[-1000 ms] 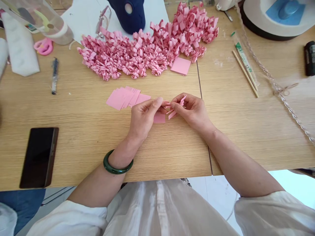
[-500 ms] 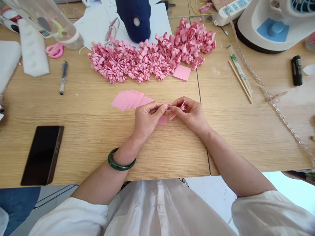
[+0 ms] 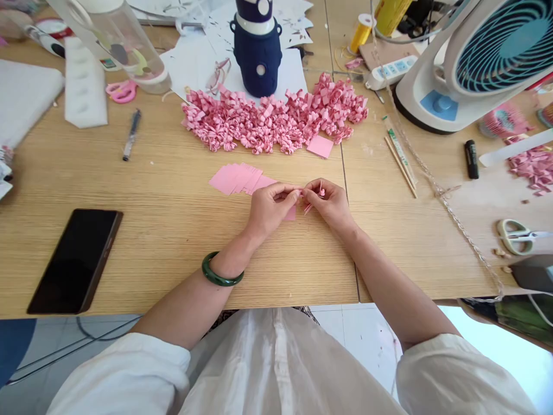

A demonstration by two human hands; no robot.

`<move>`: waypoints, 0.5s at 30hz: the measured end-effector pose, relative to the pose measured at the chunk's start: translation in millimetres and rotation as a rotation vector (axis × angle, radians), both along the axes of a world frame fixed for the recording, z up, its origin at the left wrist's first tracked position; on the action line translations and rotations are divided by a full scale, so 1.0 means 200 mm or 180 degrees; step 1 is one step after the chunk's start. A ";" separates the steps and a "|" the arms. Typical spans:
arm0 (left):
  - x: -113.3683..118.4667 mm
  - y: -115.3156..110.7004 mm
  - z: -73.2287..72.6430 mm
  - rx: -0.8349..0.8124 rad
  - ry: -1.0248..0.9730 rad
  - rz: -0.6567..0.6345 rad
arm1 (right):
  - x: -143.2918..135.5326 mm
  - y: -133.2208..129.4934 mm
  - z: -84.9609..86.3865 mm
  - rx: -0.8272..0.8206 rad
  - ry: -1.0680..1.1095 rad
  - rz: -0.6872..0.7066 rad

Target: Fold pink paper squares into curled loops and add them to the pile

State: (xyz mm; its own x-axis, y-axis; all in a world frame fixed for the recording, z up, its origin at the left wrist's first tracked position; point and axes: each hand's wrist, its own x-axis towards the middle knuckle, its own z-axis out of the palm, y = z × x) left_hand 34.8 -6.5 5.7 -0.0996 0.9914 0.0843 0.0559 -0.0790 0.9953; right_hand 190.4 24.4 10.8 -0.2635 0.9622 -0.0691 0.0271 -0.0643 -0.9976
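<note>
Both hands meet above the wooden table, pinching a small piece of cut pink paper point(image 3: 308, 205) between them. My left hand point(image 3: 273, 208) has its thumb and forefinger closed on the paper's left end. My right hand point(image 3: 329, 202) grips the other part, with thin pink strips and a curl showing by its fingers. Left of the hands lies a fanned row of pink paper squares point(image 3: 233, 178); another pink sheet point(image 3: 291, 214) shows partly under my left hand. Beyond them spreads a long heap of curled pink paper pieces point(image 3: 259, 124), with a pink square stack point(image 3: 320, 146) at its front edge.
A phone point(image 3: 73, 262) lies at the left, near a pen point(image 3: 132, 135) and pink scissors point(image 3: 121, 91). A dark blue bottle point(image 3: 258, 63) stands behind the heap. At the right are a fan point(image 3: 458, 75), wooden sticks point(image 3: 401, 167), a marker point(image 3: 472, 159) and scissors point(image 3: 518, 236).
The head view has shifted, showing more of the table's back and right side. Both hands stay together on the pink paper, their fingertips slightly closer.
</note>
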 end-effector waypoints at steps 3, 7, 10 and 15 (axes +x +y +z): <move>0.00 0.02 -0.01 -0.0045 0.0067 0.0088 | -0.02 0.01 0.00 -0.0061 -0.0006 -0.0013; -0.02 0.05 0.00 0.0012 0.0164 0.0302 | -0.08 0.02 0.00 -0.0018 0.0010 -0.0156; -0.04 0.07 0.01 0.0048 0.0222 0.0461 | -0.15 0.02 -0.01 -0.0033 0.0045 -0.0288; -0.09 0.10 0.03 -0.0141 -0.0093 0.0381 | -0.20 0.06 -0.01 0.0452 -0.0217 -0.0386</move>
State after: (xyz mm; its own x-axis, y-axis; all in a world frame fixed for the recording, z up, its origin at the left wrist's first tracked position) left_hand 15.9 12.5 10.9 -0.2191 0.9750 0.0360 0.0333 -0.0294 0.9990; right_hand 149.8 36.1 8.8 -0.1444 0.9879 0.0558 0.0954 0.0701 -0.9930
